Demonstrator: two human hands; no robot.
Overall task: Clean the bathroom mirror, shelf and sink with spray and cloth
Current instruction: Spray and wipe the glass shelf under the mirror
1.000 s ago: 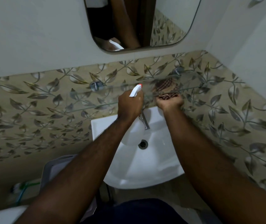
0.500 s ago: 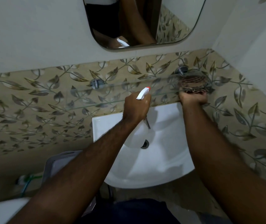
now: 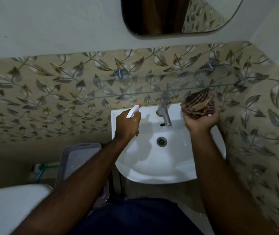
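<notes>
Both hands have dropped from the shelf (image 3: 135, 94) to the sink (image 3: 154, 167). Over its left rim, the left hand (image 3: 126, 126) grasps the spray (image 3: 132, 111), nozzle aimed at the far wall. Right of the tap (image 3: 165, 111), the right hand (image 3: 201, 119) clutches the bunched cloth (image 3: 198, 104) above the far right corner, possibly still brushing the glass edge. Shelf wiping seems finished, and the sink looks next.

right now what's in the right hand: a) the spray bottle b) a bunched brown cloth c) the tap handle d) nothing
b: the right hand grips the bunched brown cloth near the back corner of the sink, while the spray bottle is in the left hand.
</notes>
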